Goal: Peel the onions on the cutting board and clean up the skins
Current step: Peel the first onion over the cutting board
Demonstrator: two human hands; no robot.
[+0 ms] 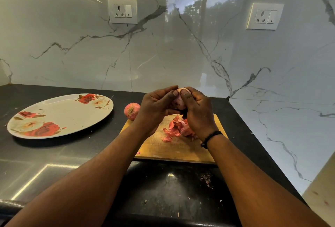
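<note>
A pale pink onion (178, 100) is held up above the wooden cutting board (163, 147), mostly hidden between both hands. My left hand (155, 107) grips it from the left, and my right hand (196, 110) grips it from the right, both thumbs pressed on its top. A pile of red onion skins (176, 129) lies on the board under my right hand. A second onion (131, 110), with its skin on, sits at the board's far left corner.
A large oval plate (59, 116) with red roses lies on the black counter (72, 154) to the left. Marble walls close in behind and to the right, with two wall sockets (122, 10). Small skin scraps (206, 178) dot the counter near the front.
</note>
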